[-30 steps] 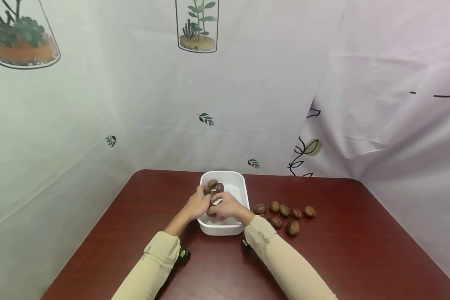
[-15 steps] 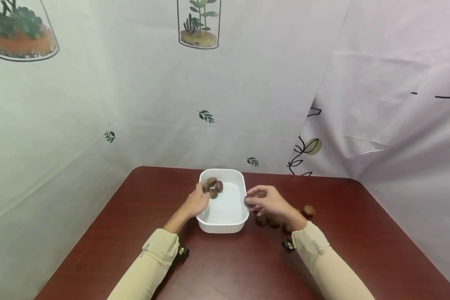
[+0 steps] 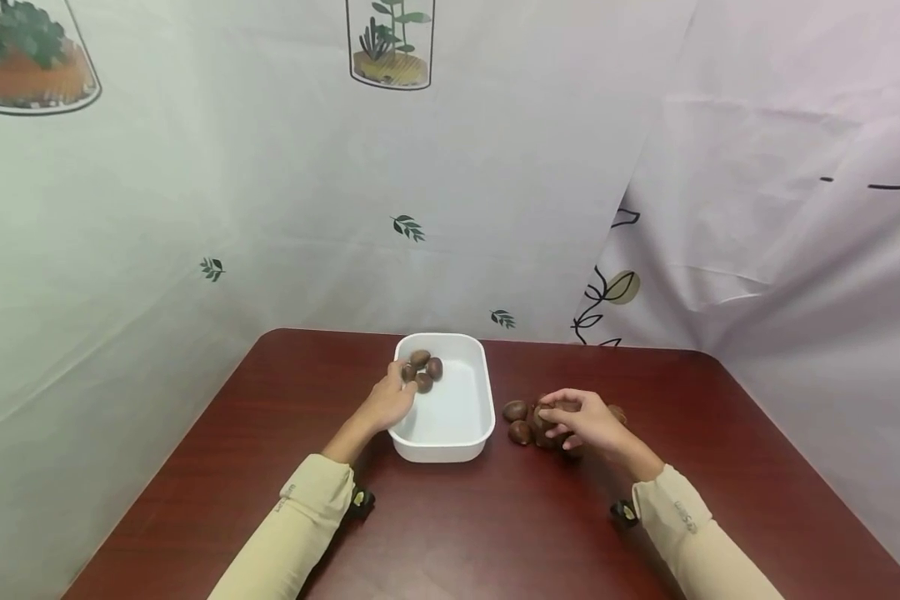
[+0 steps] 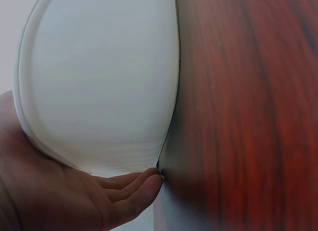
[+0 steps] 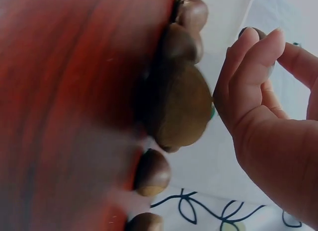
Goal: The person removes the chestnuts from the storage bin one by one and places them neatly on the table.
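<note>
The left hand cups the white tub steady; the right hand pinches one chestnut over the worktop's pile.

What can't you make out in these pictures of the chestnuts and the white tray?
- Chestnuts on the table: the right hand covers part of the pile in the head view, so no count.
- White tray: the left wrist view shows only its outer wall, contents hidden.
- Right fingertips: what they pinch is mostly hidden.
</note>
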Action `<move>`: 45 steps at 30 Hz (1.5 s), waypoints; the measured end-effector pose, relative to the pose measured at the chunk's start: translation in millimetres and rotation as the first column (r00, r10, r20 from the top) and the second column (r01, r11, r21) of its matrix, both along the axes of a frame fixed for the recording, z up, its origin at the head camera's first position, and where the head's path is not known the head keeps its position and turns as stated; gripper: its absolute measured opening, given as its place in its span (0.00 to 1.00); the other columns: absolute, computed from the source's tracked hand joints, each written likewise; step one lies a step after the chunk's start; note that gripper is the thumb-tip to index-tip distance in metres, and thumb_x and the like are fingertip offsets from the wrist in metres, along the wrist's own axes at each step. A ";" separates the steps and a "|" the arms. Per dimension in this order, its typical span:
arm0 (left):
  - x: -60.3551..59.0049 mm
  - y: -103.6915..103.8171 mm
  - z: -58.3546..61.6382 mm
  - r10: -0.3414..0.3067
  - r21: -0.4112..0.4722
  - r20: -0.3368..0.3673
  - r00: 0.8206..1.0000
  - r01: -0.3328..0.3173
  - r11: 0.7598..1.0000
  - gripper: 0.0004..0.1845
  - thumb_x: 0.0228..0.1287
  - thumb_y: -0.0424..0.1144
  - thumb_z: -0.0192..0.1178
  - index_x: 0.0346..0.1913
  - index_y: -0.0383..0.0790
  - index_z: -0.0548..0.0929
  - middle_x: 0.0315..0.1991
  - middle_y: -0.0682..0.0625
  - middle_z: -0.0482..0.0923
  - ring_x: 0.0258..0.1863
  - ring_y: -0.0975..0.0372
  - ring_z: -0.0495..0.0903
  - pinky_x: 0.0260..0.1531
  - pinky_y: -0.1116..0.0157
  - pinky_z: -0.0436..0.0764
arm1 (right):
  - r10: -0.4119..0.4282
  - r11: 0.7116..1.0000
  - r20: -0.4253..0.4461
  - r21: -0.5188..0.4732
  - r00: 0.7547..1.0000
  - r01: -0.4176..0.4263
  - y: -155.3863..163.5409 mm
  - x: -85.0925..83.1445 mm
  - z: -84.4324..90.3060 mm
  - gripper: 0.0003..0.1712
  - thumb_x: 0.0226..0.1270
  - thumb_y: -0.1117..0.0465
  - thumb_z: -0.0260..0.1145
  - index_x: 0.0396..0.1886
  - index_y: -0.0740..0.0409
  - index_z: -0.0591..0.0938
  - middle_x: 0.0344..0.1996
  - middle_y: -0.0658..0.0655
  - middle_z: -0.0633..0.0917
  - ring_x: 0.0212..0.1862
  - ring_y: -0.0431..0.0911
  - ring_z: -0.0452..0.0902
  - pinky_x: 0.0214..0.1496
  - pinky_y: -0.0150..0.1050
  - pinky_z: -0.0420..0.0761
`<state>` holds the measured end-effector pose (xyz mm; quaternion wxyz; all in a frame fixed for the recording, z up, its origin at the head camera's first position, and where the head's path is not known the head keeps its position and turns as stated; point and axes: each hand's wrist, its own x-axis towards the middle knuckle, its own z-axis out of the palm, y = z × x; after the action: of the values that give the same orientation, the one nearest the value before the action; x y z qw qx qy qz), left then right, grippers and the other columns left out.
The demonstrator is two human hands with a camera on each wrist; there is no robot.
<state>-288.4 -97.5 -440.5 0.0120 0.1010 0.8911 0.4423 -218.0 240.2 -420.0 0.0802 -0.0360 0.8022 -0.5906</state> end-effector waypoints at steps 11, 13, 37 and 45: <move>0.0 -0.4 -0.7 0.001 0.000 0.006 1.000 -0.001 1.000 0.31 0.75 0.43 0.44 0.74 0.33 0.54 0.69 0.31 0.65 0.61 0.45 0.72 0.55 0.48 0.75 | 0.008 1.000 0.035 -0.015 0.999 -0.008 7.5 1.0 -7.5 0.25 0.67 0.59 0.68 0.58 0.70 0.76 0.35 0.52 0.87 0.32 0.44 0.83 0.26 0.35 0.81; -0.4 -0.3 -0.1 0.001 0.000 0.005 1.000 -0.001 1.000 0.31 0.75 0.43 0.43 0.74 0.33 0.54 0.69 0.31 0.65 0.61 0.45 0.72 0.55 0.48 0.75 | 0.004 1.000 0.039 -0.029 0.999 -0.003 9.0 2.1 -6.3 0.25 0.67 0.59 0.68 0.58 0.70 0.75 0.35 0.52 0.87 0.32 0.44 0.84 0.26 0.35 0.81; -0.3 -0.5 5.5 -0.012 -0.027 0.019 1.000 0.013 1.000 0.31 0.75 0.43 0.41 0.75 0.34 0.52 0.70 0.31 0.63 0.63 0.44 0.70 0.57 0.47 0.73 | -0.094 0.996 0.068 0.005 0.993 0.094 63.0 21.2 -8.5 0.28 0.66 0.58 0.69 0.59 0.71 0.73 0.40 0.53 0.88 0.37 0.47 0.86 0.31 0.37 0.82; 0.3 -0.9 3.5 -0.018 -0.023 0.009 1.000 0.018 1.000 0.31 0.75 0.43 0.42 0.75 0.33 0.53 0.69 0.30 0.63 0.63 0.44 0.71 0.57 0.47 0.73 | -0.099 0.995 0.081 -0.001 0.992 0.099 72.9 27.9 -11.0 0.29 0.67 0.62 0.68 0.60 0.76 0.70 0.37 0.52 0.88 0.34 0.44 0.86 0.30 0.37 0.82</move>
<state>-288.1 -98.3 -437.0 0.0211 0.1067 0.8951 0.4325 -190.1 313.1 -431.0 0.0831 0.0275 0.7974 -0.5970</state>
